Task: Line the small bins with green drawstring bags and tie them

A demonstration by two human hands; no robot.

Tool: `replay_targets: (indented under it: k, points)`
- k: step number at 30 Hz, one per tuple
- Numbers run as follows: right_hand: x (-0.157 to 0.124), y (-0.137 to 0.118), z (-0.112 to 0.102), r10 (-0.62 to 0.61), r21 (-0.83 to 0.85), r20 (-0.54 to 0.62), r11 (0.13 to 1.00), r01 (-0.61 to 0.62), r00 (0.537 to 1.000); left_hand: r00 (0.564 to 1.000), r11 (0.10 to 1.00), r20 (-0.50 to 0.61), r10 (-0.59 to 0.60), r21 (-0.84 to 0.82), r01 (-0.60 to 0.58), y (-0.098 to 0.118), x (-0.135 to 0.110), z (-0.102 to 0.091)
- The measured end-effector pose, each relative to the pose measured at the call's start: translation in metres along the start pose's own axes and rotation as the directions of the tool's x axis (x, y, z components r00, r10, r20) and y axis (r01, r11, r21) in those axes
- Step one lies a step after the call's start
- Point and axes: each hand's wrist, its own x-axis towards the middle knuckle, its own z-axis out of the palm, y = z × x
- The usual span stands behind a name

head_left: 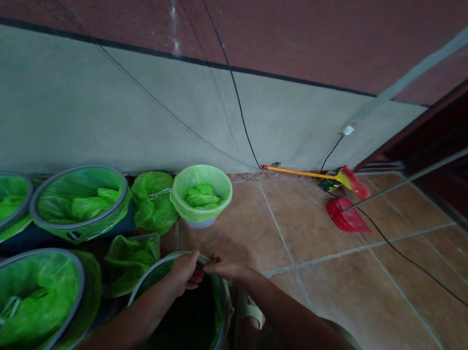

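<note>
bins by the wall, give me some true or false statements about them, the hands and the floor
1. The left hand and right hand meet at the rim of the nearest bin. True.
2. The bin liners are blue. False: the liners are green.
3. A red dustpan lies on the tiled floor. True.
4. The smallest bin is unlined. False: the small bin is lined in green too.

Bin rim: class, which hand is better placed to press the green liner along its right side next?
Probably the right hand: it sits at the far rim on that side, while the left hand lies left of it and would have to cross.
</note>
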Motion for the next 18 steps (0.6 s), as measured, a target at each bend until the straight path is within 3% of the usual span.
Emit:
replay_targets:
  k: [3, 9, 14, 18]
  points:
    - [-0.003, -0.005, 0.000, 0.008, -0.005, 0.070, 1.000, -0.008, 0.998, 1.000, 1.000, 0.002, 0.003, -0.010, -0.003, -0.001, -0.004, 0.005]
    - [-0.012, -0.016, -0.003, 0.039, -0.056, 0.171, 0.998, -0.030, 0.985, 0.983, 0.919, 0.049, 0.177, 0.348, -0.183, -0.001, -0.014, 0.015]
    - [-0.012, -0.016, -0.009, 0.072, 0.114, 0.078, 0.990, -0.080, 0.994, 0.955, 0.737, 0.093, 0.283, 0.616, -0.278, 0.008, -0.014, 0.009]
    - [-0.009, -0.020, -0.015, 0.163, 0.329, 0.037, 0.930, -0.166, 0.986, 0.937, 0.536, 0.109, 0.330, 0.796, -0.282, 0.008, -0.021, 0.008]
